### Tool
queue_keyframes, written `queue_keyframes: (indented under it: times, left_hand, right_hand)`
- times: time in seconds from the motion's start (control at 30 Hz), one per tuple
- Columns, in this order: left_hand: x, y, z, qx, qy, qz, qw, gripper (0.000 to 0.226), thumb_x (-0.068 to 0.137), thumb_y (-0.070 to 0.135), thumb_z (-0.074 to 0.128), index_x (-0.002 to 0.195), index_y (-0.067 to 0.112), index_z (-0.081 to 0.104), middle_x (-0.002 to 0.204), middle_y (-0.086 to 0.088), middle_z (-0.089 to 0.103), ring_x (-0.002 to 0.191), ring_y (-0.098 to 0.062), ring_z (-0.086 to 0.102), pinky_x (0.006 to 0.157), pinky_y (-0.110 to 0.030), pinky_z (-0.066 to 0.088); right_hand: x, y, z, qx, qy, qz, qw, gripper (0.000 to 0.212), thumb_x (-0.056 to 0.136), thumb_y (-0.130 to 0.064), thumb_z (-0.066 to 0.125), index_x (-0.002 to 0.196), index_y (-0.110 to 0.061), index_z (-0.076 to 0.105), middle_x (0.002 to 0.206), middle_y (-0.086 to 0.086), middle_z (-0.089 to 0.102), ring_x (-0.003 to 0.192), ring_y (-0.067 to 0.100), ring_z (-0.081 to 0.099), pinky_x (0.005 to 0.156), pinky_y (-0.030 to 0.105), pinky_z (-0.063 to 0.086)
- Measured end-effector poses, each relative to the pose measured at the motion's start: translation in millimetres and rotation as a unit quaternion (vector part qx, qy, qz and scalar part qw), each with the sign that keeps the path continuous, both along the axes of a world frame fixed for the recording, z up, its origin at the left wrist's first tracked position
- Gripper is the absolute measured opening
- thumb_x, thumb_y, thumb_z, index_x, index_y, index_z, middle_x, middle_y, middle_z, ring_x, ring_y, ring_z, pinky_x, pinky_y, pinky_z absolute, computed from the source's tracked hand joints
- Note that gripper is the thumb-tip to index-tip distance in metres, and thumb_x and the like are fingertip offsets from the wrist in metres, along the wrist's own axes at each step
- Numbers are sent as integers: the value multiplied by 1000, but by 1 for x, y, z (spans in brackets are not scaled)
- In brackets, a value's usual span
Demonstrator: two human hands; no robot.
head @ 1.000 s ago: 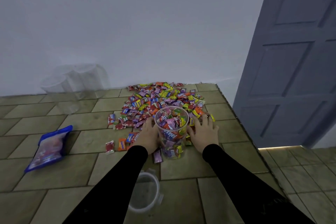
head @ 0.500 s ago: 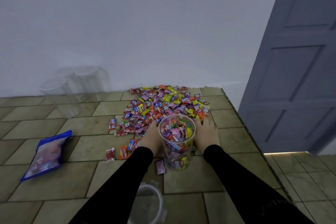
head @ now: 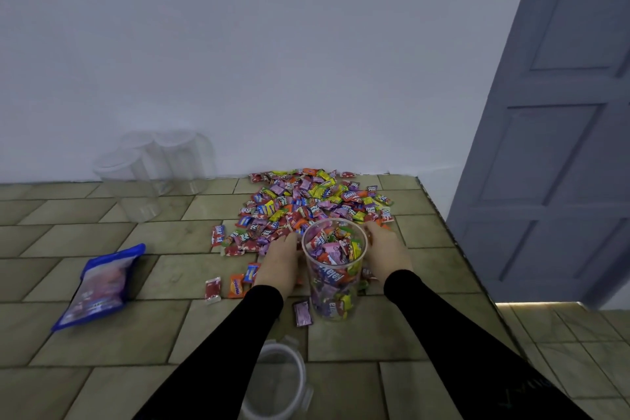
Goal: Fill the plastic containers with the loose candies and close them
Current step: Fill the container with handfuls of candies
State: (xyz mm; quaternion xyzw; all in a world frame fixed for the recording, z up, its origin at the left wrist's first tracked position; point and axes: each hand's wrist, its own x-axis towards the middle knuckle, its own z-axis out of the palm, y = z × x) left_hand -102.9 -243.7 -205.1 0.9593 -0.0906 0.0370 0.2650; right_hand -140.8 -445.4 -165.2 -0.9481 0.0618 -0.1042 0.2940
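Container (head: pixel 335 269), clear plastic, stands upright on the tiled surface (head: pixel 102 327) just in front of the candy pile (head: pixel 306 204), open-topped and close to full of wrapped candies. Your left hand (head: pixel 281 264) and right hand (head: pixel 387 254) lie palm-down on either side of it, fingertips reaching into the near edge of the pile; fingers look loosely spread, and I can't tell if either has actually pinched a candy.

Advice for the scoop:
- Cup both hands and take a small batch. Little headroom looks left.
- Lift clear of the rim before dropping; the tall, narrow tub would probably tip if nudged sideways.
- Stop at rim level or the lid (head: pixel 278 382) likely won't seat. It's lying near you, in front of the tub.
- Sweep up the strays (head: pixel 235 286) by your left wrist too.

Empty containers (head: pixel 153 167) wait by the wall, well apart; blue bag (head: pixel 99 286) lies off to the left.
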Motion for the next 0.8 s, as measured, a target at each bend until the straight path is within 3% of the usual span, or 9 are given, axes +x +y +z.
queue_keyframes:
  times: [0.07,0.17,0.23,0.3,0.37,0.47,0.63,0.73,0.8]
  left_hand:
    - [-1,3,1,-41,6,5,999,22,89,29,47,101,24,66,101,0,67,87,-12,59,80,-31,51]
    - [-24,-4,34,-64,-30,22,997,17,91,6,51,100,9,66,97,-8,66,80,-15,57,71,-26,47]
    - [-29,-4,46,-113,-25,42,992,22,93,-2,47,105,5,64,100,-8,63,78,-13,56,64,-16,47]
    - [-34,-5,62,-162,-29,63,984,23,97,0,43,109,5,62,104,-5,58,78,-9,53,59,-4,42]
    - [-35,-6,75,-199,-59,75,975,23,99,5,44,114,9,61,110,-2,57,89,-12,53,66,-4,41]
    - [-41,-9,95,-271,-108,70,954,21,98,9,50,116,14,61,112,-1,63,100,-13,58,87,-25,48]
    - [-57,-21,132,-375,-165,41,911,19,97,11,53,109,24,60,99,16,61,90,12,56,76,-5,42]
    - [-69,-33,142,-383,-165,6,909,19,96,12,54,105,28,61,98,18,62,88,11,56,76,-6,45]
    - [-78,-38,143,-369,-164,-8,915,18,96,14,54,106,28,61,100,18,62,90,9,56,75,-6,44]
  right_hand:
    - [0,2,8,85,-39,-14,996,42,97,-51,40,84,-14,57,77,5,64,73,25,60,60,38,45]
    - [0,5,26,144,-78,-31,986,50,96,-55,39,77,-11,56,63,1,52,61,19,51,56,35,40]
    - [-2,6,42,170,-104,-33,979,50,97,-52,40,80,-8,58,62,2,51,59,18,47,54,31,36]
    - [-5,7,55,204,-122,-21,971,51,97,-53,39,87,-8,61,72,10,59,66,24,53,58,34,43]
    - [-9,8,67,223,-140,-5,965,49,98,-51,39,86,-9,61,73,9,55,65,21,50,57,31,39]
    - [-18,12,85,267,-171,21,948,38,99,-48,40,75,-23,56,70,2,54,62,10,46,56,22,35]
    - [-28,27,106,341,-211,54,914,43,100,-43,41,73,-13,56,63,9,49,60,17,48,62,27,41]
    - [-30,36,105,365,-207,69,905,46,99,-45,42,74,-9,57,58,4,49,62,25,53,68,41,48]
    - [-31,38,100,371,-199,69,905,46,99,-45,42,74,-11,58,56,-2,50,59,19,51,66,41,46]
